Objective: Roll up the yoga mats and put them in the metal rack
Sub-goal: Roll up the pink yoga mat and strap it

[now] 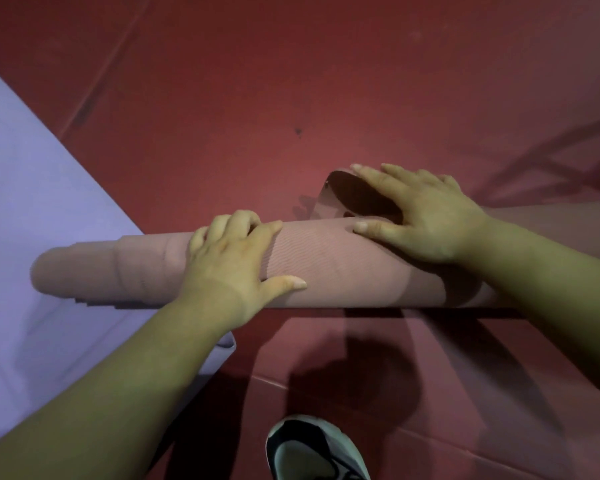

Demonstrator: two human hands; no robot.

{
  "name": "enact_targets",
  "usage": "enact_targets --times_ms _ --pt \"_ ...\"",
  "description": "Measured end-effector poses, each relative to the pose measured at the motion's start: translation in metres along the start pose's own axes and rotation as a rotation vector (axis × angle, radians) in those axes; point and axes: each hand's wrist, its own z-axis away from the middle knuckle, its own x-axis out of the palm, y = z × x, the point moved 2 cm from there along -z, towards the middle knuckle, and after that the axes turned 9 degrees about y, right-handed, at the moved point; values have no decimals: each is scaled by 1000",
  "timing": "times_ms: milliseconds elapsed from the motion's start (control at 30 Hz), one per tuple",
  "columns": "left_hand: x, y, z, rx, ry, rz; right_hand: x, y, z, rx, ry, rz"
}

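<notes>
A pink yoga mat lies almost fully rolled across the middle of the view, its left end telescoped outward over a purple mat. My left hand rests on top of the roll with fingers curved over its far side and thumb on the near side. My right hand presses flat with spread fingers on the roll's right part and on the loose curled corner of the mat. The purple yoga mat lies unrolled on the floor at the left. No metal rack is in view.
The floor is dark red with seams. A grey and black shoe shows at the bottom centre, close to the near side of the roll. Shadows of thin bars fall on the floor at the right.
</notes>
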Motion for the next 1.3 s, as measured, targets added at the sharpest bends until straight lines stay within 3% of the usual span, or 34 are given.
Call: enact_targets --times_ms 133,367,467,633,867,1000,1100,1200,1300 --pt "-5 9 -3 -71 -64 64 -2 2 -15 97 119 -195" --pt "3 25 0 -119 -80 26 3 8 -36 195 134 -249" --pt "5 34 2 -91 -37 2 4 7 -39 195 135 -255" --pt "8 35 2 -90 -74 -44 1 3 -21 133 360 -305" --pt "2 44 1 -98 -136 -163 9 -4 29 33 537 -285" --pt "-4 55 -17 80 -167 -145 10 -7 53 15 530 -309" --pt "-1 72 -23 266 -282 -38 11 -5 73 10 489 -371" --pt "0 81 -25 257 -325 52 13 -2 98 162 549 -333" --pt "-6 94 -29 186 -230 236 14 6 125 548 599 -206"
